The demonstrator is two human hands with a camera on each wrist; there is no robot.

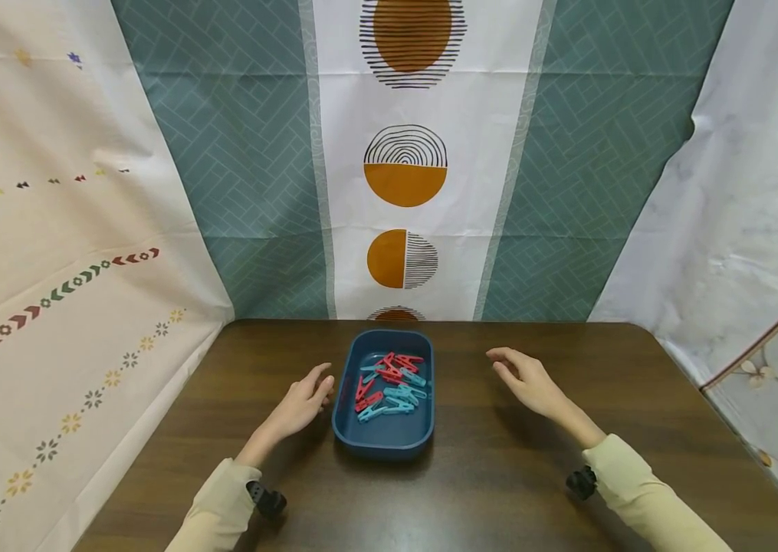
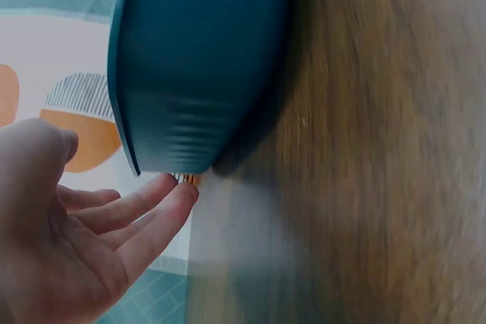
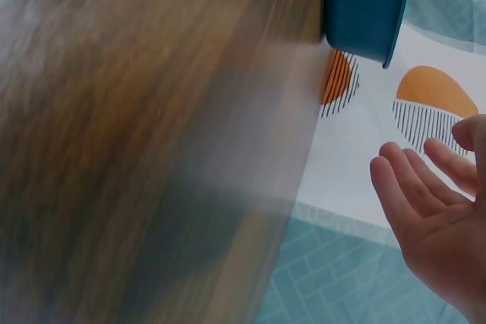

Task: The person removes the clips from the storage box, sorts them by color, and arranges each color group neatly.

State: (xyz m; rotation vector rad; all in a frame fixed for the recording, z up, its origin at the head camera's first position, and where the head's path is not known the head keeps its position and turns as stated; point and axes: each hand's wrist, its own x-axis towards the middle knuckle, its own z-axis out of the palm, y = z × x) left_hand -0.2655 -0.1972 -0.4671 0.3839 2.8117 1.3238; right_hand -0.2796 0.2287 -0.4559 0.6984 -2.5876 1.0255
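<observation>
- The blue tray (image 1: pixel 383 437) is sitting mid-desk (image 1: pixel 499 491), holding red and teal clothespins (image 1: pixel 389 386).
- The left hand (image 1: pixel 302 402) is hovering with relaxed fingers just beside the tray's left rim.
- The right hand (image 1: pixel 530 381), also relaxed and empty, is hanging well apart over bare wood.
- Patterned curtains (image 1: pixel 402 192) are closing off the desk's far edge.

My left wrist view cuts my left hand (image 2: pixel 61 248) at the lower left edge, and the blue tray (image 2: pixel 197 58) runs off the top — its inside is hidden there, so the clothespins (image 1: pixel 389 386) show only from the head view, too small to count. The table (image 2: pixel 380 149) is smeared with blur in both wrist views. My right hand (image 3: pixel 437 210) is cropped at the lower right — wrist unseen.
</observation>
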